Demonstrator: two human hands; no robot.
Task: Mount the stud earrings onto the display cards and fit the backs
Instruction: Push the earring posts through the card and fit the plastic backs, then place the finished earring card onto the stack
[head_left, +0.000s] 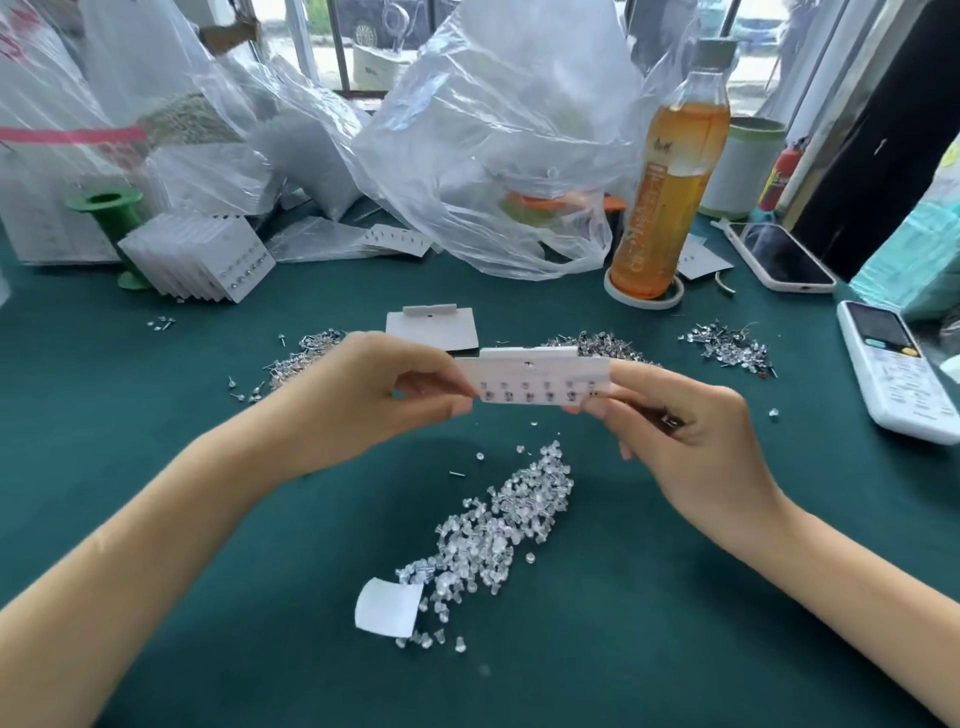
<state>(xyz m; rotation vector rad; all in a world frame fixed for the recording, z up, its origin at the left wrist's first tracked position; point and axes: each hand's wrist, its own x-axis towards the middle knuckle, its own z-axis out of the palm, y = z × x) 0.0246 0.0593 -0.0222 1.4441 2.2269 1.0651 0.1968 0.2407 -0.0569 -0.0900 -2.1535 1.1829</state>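
Note:
Above the green table, both hands hold a white display card (540, 374) tilted flat, with two rows of stud posts poking through its underside. My left hand (384, 395) pinches the card's left end. My right hand (670, 421) pinches the right end, fingers curled beneath it. A heap of clear plastic backs (498, 535) lies on the table below the card. Piles of loose stud earrings lie behind the hands at the left (306, 353), the middle (602, 343) and the right (727, 343). A blank card (431, 327) lies behind the held one.
A stack of filled cards (208, 260) leans on a green spool (111, 208) at the back left. Clear plastic bags (493, 140), a tea bottle (670, 171), a phone (779, 260) and a white remote (898, 369) ring the table. A paper scrap (387, 605) lies near me.

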